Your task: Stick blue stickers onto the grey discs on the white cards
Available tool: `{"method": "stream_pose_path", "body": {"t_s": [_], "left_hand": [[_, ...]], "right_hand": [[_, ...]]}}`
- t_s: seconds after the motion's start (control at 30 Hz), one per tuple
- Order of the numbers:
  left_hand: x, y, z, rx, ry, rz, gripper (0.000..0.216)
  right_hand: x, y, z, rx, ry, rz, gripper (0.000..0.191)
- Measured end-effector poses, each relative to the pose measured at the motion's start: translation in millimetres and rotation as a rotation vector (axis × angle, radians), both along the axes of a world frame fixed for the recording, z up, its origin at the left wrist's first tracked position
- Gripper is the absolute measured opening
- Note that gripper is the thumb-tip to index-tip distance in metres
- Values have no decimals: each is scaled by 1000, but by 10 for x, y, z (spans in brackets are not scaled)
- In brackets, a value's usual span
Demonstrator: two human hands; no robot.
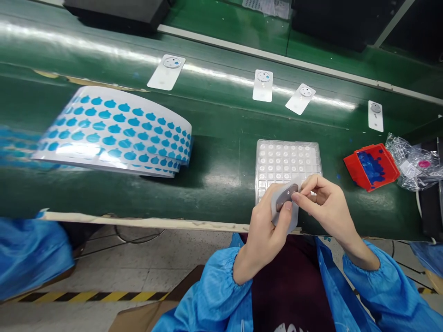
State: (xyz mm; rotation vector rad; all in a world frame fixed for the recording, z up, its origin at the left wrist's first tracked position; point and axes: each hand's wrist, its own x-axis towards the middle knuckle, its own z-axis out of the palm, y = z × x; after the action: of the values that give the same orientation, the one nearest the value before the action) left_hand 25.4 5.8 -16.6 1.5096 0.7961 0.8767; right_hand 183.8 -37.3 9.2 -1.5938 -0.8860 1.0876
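Observation:
My left hand (265,226) grips a white phone back cover (294,220), tilted up above the near edge of the bench. Its round grey lens plate (284,198) faces my right hand, and my left thumb presses beside it. My right hand (323,203) has thumb and forefinger pinched at the edge of that lens plate. Whatever is between those fingertips is too small to make out. Just behind both hands lies a clear plastic tray (289,159) with rows of small pockets, partly covered by them.
Several similar white covers, such as one back left (166,72), lie spaced along the green bench (221,175). A curled sheet of blue stickers (117,129) sits left. At right are a red bin (384,161) with blue pieces and a clear plastic bag (415,166). A blue sleeve (31,258) shows far left.

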Motion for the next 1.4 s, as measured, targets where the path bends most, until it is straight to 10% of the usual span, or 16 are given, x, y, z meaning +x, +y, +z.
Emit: {"method": "stream_pose_path", "body": {"t_s": [0.43,0.67,0.97,1.13,1.4], "left_hand": [[95,558,230,-710,-145,22,34],[433,2046,383,-342,11,226,27],[973,3754,-16,-13,578,324,35],[1071,4016,-169,389,772,305,52],[1296,3577,-610,834,910,-242,40]], "right_hand": [[162,-31,-210,248,11,49,39],[611,1,-358,296,-208,-85,38],[970,41,-702,169,-258,-106,39],[1033,87,-856,148,-243,-116,41],[1010,63,-841,145,-261,-62,41]]}}
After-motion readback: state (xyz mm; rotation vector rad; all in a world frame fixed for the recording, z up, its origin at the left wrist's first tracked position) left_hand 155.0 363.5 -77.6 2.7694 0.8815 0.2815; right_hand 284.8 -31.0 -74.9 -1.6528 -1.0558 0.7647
